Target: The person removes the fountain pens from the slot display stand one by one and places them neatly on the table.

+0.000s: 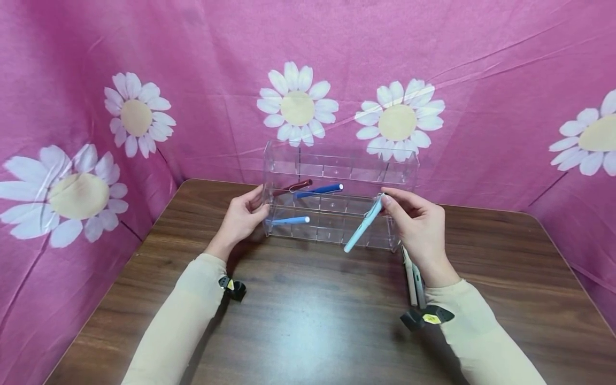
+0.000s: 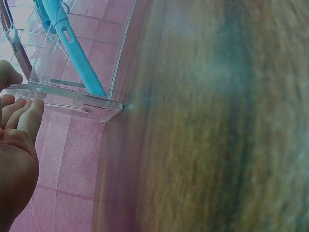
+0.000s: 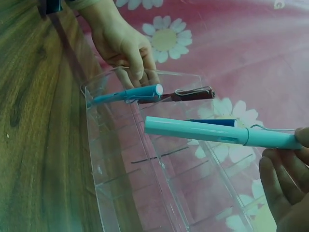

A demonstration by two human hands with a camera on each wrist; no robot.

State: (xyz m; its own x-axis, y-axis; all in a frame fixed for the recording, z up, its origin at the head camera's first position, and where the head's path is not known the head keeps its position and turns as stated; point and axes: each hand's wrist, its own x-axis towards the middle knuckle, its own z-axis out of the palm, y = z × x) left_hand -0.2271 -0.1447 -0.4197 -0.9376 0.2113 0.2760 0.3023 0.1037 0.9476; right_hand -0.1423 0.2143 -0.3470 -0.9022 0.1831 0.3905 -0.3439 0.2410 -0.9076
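Note:
A clear plastic pen rack [image 1: 333, 205] with stepped rows stands on the table. Its left side panel is pinched by my left hand [image 1: 242, 217], thumb on one face and fingers on the other in the left wrist view. My right hand [image 1: 423, 230] pinches a pale turquoise pen [image 3: 193, 131] near its clip end, holding it tilted before the rack's right part. On the rack lie a dark red pen [image 1: 301, 184] and a dark blue pen [image 1: 321, 190] in a middle row. A light blue pen [image 2: 72, 50] rests in the lowest row, at the left.
Beside the right wrist, pale and grey pens [image 1: 411, 279] lie on the brown wooden table [image 1: 298, 310], partly hidden by the arm. A pink cloth [image 1: 207, 80] with white daisies hangs right behind the rack and along both sides.

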